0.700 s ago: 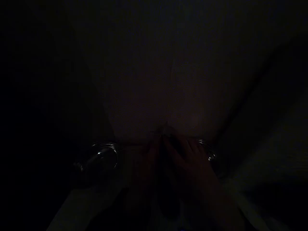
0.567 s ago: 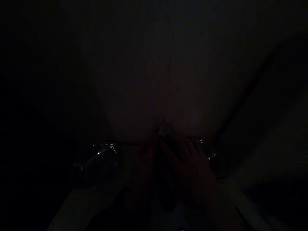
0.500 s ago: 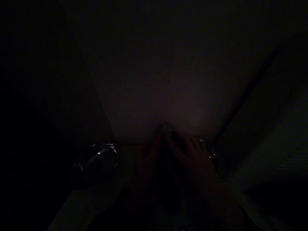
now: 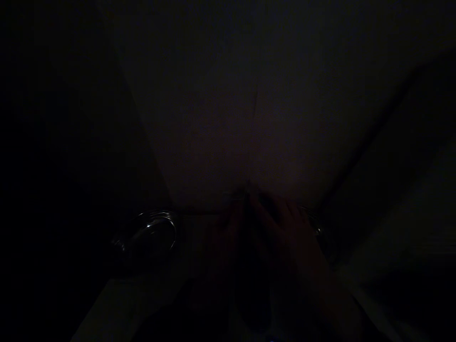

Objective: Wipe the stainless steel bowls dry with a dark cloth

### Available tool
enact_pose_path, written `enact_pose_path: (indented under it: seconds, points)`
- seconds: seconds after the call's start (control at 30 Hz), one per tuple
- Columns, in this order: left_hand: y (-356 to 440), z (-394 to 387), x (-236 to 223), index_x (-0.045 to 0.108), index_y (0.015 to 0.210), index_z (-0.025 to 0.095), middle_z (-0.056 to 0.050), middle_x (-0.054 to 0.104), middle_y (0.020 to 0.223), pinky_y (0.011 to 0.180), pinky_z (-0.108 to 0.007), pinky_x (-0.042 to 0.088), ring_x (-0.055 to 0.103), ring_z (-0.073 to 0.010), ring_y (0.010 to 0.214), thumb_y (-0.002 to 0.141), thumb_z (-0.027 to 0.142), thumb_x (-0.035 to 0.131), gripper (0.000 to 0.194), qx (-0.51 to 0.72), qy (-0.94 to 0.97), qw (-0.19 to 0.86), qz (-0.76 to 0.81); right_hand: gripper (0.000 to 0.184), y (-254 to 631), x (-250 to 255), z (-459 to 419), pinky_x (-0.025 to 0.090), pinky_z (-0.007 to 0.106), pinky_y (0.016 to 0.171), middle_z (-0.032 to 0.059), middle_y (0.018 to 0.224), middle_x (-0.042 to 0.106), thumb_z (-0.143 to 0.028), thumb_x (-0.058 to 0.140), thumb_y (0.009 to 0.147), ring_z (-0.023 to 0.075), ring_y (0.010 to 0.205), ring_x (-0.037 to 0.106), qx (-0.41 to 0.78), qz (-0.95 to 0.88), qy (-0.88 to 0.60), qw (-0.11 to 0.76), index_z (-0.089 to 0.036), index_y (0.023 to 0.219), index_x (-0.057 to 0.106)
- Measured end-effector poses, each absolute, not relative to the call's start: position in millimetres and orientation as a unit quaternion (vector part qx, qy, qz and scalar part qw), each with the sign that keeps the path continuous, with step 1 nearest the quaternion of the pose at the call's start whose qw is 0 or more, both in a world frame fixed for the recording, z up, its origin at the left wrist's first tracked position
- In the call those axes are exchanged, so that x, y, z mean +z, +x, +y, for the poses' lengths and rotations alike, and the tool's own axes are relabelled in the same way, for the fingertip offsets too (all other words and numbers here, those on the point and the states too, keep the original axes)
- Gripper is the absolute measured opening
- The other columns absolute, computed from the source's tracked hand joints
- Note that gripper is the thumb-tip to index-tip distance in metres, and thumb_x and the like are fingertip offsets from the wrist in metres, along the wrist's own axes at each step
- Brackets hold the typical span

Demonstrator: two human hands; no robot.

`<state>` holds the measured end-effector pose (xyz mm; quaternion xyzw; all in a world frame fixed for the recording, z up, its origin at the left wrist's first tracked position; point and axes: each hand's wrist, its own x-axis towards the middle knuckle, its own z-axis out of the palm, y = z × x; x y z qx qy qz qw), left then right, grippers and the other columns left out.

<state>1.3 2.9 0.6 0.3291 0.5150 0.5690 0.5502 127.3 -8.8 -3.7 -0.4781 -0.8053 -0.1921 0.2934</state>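
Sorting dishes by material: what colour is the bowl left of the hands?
Clear glass, it seems: the bowl shows only pale rim glints in the very dark head view.

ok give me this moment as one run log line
light: very dark | right hand: fingers bent on a small dark thing, kind unclear | left hand: beside it, grip unclear | glass bowl: to the left

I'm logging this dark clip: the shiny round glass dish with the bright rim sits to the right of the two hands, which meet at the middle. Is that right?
Not quite. In the head view the shiny round glass dish with the bright rim sits to the left of the two hands. The left hand and right hand do meet at the middle.
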Motion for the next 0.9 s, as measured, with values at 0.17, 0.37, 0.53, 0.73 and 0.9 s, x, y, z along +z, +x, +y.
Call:
enact_pose_path:
  seconds: [0.17,0.37,0.53,0.73,0.9]
  points:
    - [2.8,3.4,11.2,0.072,0.083,0.018,-0.007,0.074,0.090,0.072,-0.030,0.053,0.069,-0.0223,0.086,0.079,0.036,0.060,0.022,0.567,0.293,0.560,0.529,0.043,123.3,-5.4,-12.4,0.046,0.055,0.088,0.0197,0.127,0.053,-0.028,0.047,0.090,0.0344,0.110,0.048,-0.209,-0.822,-0.446,0.287,-0.014,0.131,0.053]
    - [0.4,2.0,12.0,0.071,0.091,0.021,-0.008,0.073,0.098,0.069,-0.031,0.053,0.068,-0.0235,0.087,0.079,0.044,0.058,0.029,0.552,0.308,0.551,0.544,0.041,124.4,-3.4,-13.0,0.042,0.058,0.091,0.0176,0.129,0.054,-0.027,0.045,0.091,0.0337,0.113,0.048,-0.216,-0.824,-0.430,0.297,-0.015,0.130,0.054]
    - [2.1,-0.3,8.0,0.073,0.093,0.020,-0.009,0.073,0.097,0.074,-0.031,0.052,0.068,-0.0234,0.088,0.078,0.044,0.061,0.031,0.538,0.349,0.551,0.534,0.043,131.3,-5.8,-6.4,0.045,0.055,0.088,0.0178,0.129,0.053,-0.028,0.044,0.091,0.0336,0.111,0.049,-0.197,-0.815,-0.457,0.296,-0.015,0.132,0.051]
    - [0.5,1.8,7.7,0.072,0.087,0.018,-0.009,0.074,0.090,0.066,-0.027,0.052,0.069,-0.0204,0.080,0.081,0.046,0.057,0.032,0.549,0.315,0.535,0.559,0.040,121.7,-8.7,-14.4,0.043,0.056,0.091,0.0176,0.125,0.057,-0.026,0.041,0.092,0.0328,0.111,0.049,-0.227,-0.830,-0.414,0.297,-0.012,0.127,0.055]
    - [3.4,-2.4,9.7,0.073,0.080,0.018,-0.007,0.074,0.084,0.067,-0.026,0.052,0.069,-0.0209,0.083,0.076,0.046,0.064,0.029,0.542,0.330,0.554,0.538,0.044,128.7,-4.1,-8.1,0.045,0.053,0.090,0.0173,0.129,0.055,-0.025,0.043,0.091,0.0323,0.112,0.049,-0.203,-0.808,-0.461,0.305,-0.011,0.132,0.051]
